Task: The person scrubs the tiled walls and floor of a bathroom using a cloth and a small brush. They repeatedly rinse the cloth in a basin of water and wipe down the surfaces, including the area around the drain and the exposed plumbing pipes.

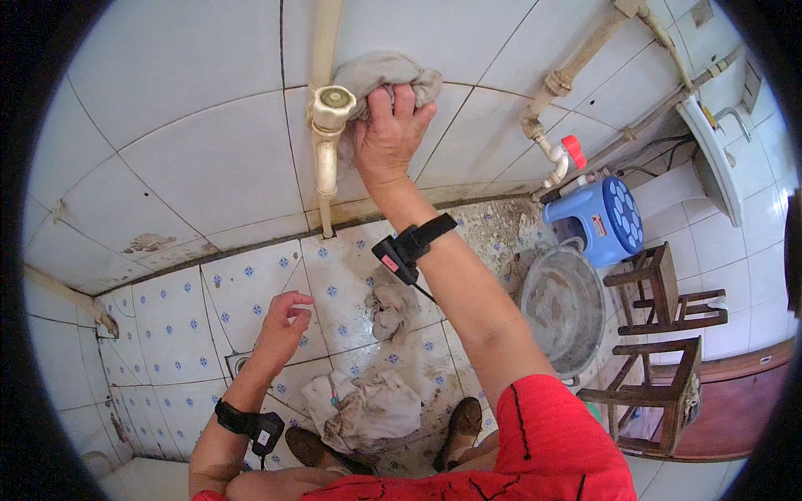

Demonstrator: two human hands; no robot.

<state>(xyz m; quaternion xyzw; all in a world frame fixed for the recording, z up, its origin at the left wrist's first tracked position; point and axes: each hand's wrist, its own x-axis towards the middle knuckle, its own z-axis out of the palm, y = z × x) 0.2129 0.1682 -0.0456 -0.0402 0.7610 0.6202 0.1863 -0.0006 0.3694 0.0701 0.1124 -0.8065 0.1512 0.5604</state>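
My right hand presses a damp grey cloth against the white wall tiles, just right of a cream pipe with a round valve knob. The fingers are spread over the cloth, and its far edge bunches up above them. My left hand hangs over the tiled floor with bent fingers and holds nothing. A crumpled grey rag lies on the wet floor between my arms. Nearer my feet a larger white cloth with brown dirt stains is spread in folds.
At the right stand a grey plastic basin, a blue plastic stool and wooden stools turned on their sides. A red-handled tap juts from the wall pipe. A pedestal washbasin is beyond. Dirt covers the floor along the wall.
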